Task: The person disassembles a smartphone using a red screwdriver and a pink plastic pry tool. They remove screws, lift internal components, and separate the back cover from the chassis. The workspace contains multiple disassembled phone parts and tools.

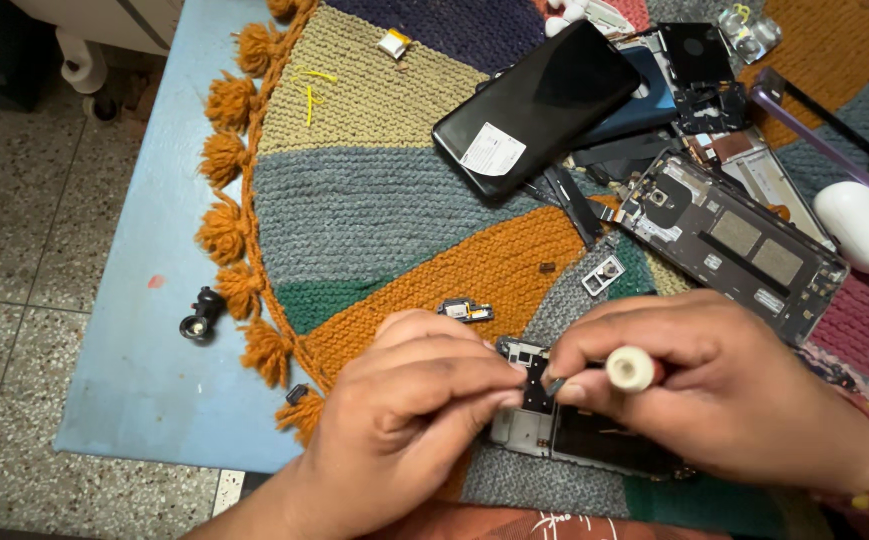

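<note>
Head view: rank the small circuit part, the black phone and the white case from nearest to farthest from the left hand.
From the left hand:
1. Small circuit part, on the orange knit just above the knuckles.
2. Black phone, farther up the mat, screen down, tilted.
3. White case, far right, beyond the right hand.

At lower centre, the left hand (410, 400) pinches the top of an opened phone frame (555, 425) lying on a knitted mat (375, 200). The right hand (725, 385) grips a white-capped screwdriver (633, 369) over it. A black phone (540, 105) lies at upper centre.
</note>
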The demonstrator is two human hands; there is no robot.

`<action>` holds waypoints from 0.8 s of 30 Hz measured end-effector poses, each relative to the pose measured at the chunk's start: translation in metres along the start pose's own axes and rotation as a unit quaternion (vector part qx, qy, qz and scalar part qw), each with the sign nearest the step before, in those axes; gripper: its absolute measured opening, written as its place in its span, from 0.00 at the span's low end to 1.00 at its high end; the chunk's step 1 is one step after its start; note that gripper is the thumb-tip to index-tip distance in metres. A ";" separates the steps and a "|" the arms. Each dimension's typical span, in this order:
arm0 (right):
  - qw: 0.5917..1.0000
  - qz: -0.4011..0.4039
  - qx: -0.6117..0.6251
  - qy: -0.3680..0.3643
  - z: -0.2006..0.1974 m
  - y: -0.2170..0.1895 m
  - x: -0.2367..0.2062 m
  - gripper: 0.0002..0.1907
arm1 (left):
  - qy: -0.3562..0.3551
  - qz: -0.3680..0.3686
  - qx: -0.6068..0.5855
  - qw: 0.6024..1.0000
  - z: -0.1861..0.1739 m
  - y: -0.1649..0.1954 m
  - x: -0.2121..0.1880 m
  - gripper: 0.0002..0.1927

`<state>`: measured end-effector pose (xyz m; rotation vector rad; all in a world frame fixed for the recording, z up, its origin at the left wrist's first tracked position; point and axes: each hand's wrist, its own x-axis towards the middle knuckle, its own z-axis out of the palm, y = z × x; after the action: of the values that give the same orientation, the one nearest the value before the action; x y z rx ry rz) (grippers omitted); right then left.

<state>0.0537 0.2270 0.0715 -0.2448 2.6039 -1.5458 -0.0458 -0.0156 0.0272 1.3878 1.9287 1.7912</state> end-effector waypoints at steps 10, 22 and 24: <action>0.956 0.240 0.168 -0.026 -0.006 0.012 -0.006 0.08 | 0.016 -0.018 0.005 1.000 -0.001 0.002 0.002 0.10; 0.875 0.328 0.348 -0.074 -0.021 0.023 -0.007 0.11 | 0.020 -0.019 0.006 1.000 -0.001 0.002 0.003 0.10; 0.849 0.303 0.424 -0.089 -0.026 0.029 -0.010 0.12 | 0.020 -0.014 0.005 1.000 -0.001 0.002 0.003 0.10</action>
<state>0.0570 0.2648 0.0587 0.4432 1.4035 -2.0390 -0.0474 -0.0147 0.0303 1.3319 1.9698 1.8128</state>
